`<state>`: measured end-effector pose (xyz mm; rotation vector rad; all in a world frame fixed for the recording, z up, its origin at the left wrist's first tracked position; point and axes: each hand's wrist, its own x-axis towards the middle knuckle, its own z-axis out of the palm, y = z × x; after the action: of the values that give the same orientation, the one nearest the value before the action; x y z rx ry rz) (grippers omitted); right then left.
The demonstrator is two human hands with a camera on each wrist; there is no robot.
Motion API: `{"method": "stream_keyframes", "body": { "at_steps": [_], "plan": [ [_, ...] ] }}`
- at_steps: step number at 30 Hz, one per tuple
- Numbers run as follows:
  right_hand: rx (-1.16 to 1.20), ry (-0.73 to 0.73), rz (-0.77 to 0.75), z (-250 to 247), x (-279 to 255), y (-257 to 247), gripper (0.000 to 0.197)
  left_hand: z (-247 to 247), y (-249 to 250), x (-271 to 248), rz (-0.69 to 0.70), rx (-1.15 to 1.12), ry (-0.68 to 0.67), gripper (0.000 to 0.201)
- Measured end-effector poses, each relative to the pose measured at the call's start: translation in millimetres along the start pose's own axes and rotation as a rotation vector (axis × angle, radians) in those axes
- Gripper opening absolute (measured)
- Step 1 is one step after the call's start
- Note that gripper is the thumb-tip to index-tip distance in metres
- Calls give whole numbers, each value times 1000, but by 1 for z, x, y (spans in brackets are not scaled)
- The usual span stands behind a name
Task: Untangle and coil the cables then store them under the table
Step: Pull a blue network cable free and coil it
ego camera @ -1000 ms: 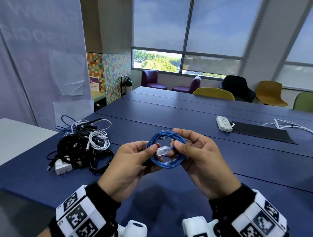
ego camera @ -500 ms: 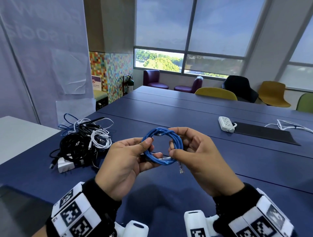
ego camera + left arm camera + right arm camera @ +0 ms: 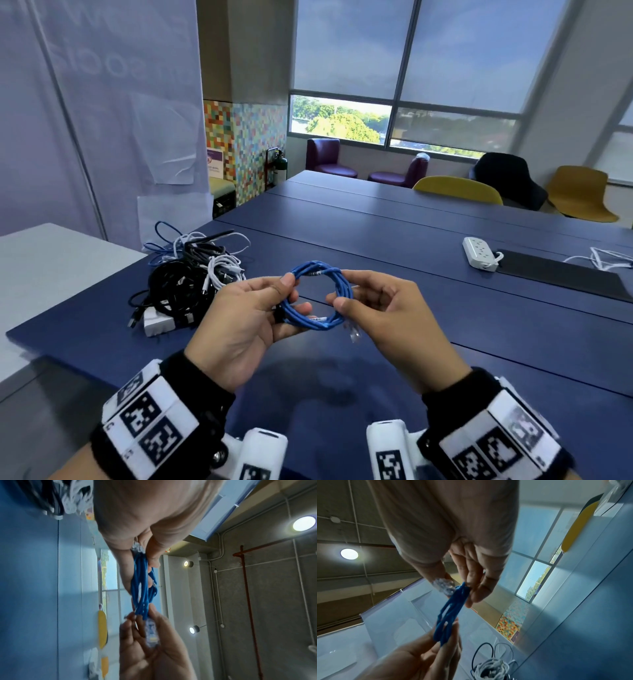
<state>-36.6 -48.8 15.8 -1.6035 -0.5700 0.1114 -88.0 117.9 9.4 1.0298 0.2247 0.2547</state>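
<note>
The thin blue network cable (image 3: 317, 298) is now one round coil pinched in both my hands, left (image 3: 239, 325) and right (image 3: 387, 318), its clear plug (image 3: 354, 333) freed from my fingers and hanging, so I judge it nearly ready to store.

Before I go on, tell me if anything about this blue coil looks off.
One thing: the clear plug dangles loose below the blue coil, near the right hand, not tucked in. The left hand grips the other side. The cable pile remains tangled.
</note>
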Motion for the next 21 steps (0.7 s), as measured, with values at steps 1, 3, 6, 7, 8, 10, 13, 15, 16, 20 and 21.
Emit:
{"method": "stream_keyframes", "body": {
  "at_steps": [1, 3, 6, 7, 8, 10, 13, 15, 16, 20, 21],
  "plan": [
    [-21, 8, 5, 4, 5, 3, 24, -4, 1, 2, 6, 34, 8, 18],
    [-77, -1, 26, 12, 16, 11, 23, -15, 2, 4, 28, 123, 33, 14],
    [-186, -55, 59, 27, 33, 21, 24, -28, 4, 0, 65, 297, 79, 5],
    [-215, -75, 66, 34, 39, 25, 25, -34, 5, -1, 78, 339, 96, 5],
    [-234, -91, 74, 40, 45, 27, 24, -39, 5, -2, 97, 381, 119, 7],
    [-298, -118, 80, 57, 55, 32, 21, -55, 7, -2, 143, 501, 191, 17],
    [-399, -156, 92, 83, 67, 36, 15, -85, 11, 1, 192, 651, 287, 30],
    [-401, -178, 99, 100, 74, 38, 16, -103, 14, 3, 222, 733, 345, 33],
    [-405, -179, 91, 108, 77, 40, 16, -112, 15, 4, 241, 770, 368, 34],
    [-403, -197, 69, 139, 82, 43, 22, -143, 22, 2, 299, 897, 441, 32],
    [-400, -193, 71, 139, 82, 44, 24, -145, 21, 3, 297, 924, 434, 30]
  ]
}}
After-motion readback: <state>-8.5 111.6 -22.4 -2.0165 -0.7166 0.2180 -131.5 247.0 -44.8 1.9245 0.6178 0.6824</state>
